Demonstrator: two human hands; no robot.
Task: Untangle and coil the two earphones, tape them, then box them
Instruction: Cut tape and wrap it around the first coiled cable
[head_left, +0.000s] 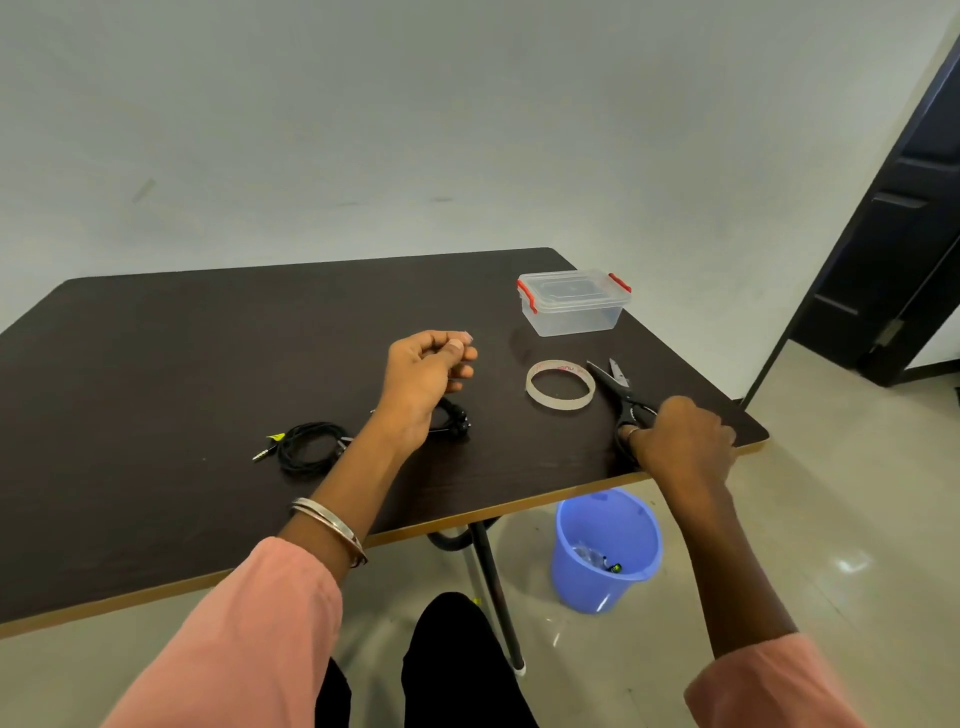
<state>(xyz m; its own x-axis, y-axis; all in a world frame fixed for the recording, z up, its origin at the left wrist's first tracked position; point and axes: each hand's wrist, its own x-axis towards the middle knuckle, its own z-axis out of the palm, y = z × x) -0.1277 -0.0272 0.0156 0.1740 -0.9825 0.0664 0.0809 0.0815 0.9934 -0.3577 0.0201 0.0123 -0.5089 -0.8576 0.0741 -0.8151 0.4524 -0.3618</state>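
Observation:
One coiled black earphone (306, 446) lies on the dark table (156, 364), its plug pointing left. A second black earphone (454, 415) sits partly hidden behind my left wrist. My left hand (428, 371) hovers above it, thumb and fingers pinching a small clear piece of tape (466, 336). The tape roll (560, 385) lies flat to the right. My right hand (680, 434) rests at the table's right edge, gripping the handles of black scissors (621, 387) whose blades are apart and point away from me. A clear plastic box (574, 301) with red latches stands closed at the far right.
A blue bucket (605, 551) with some scraps inside stands on the floor under the table's right corner, beside the table leg (493, 587). A dark door (904, 218) is at the far right. My knees are below the near edge.

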